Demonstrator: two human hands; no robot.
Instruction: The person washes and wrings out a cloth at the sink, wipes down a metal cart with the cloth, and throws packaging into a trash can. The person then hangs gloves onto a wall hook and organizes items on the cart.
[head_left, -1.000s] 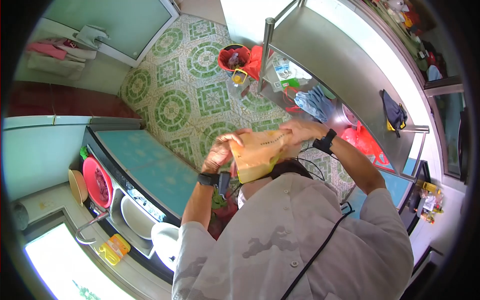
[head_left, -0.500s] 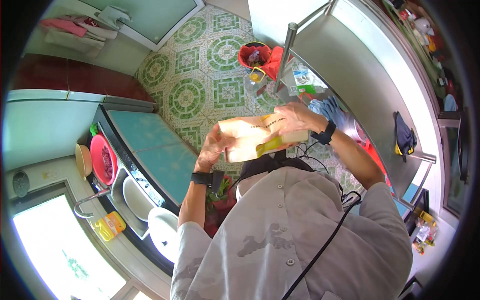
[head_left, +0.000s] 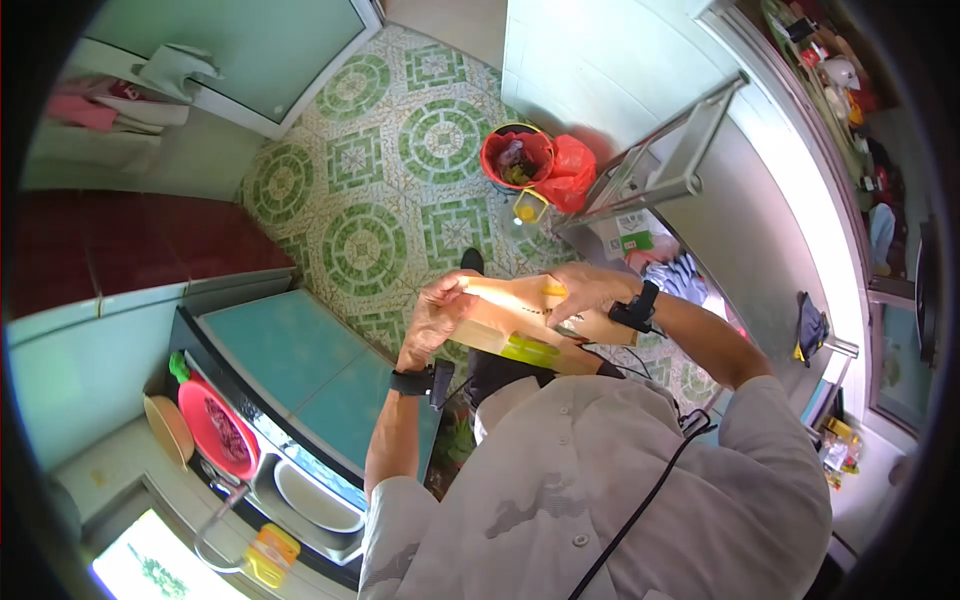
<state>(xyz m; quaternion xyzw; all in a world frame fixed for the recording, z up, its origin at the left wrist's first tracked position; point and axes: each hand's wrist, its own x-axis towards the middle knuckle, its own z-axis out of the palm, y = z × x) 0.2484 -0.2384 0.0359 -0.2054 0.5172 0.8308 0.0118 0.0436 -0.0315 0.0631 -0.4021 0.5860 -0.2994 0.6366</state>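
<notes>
A yellowish printed package (head_left: pixel 510 318) with a bright green-yellow patch is stretched between my two hands in front of my chest. My left hand (head_left: pixel 437 312) pinches its left end, thumb on top. My right hand (head_left: pixel 588 292) grips the package toward its right end, with fingers spread partly over the print. Both wrists carry black bands. What lies inside the package cannot be made out.
A red-lined bin (head_left: pixel 515 158) and a yellow-handled bottle (head_left: pixel 527 212) stand on the patterned floor (head_left: pixel 365 245). At right is a metal shelf (head_left: pixel 740 230). The left counter holds a red basin (head_left: pixel 215 428) beside a sink (head_left: pixel 318 500).
The view has shifted, bringing the bin side and a dark shoe into sight. The package has been turned and is now spread wider and flatter between my hands.
</notes>
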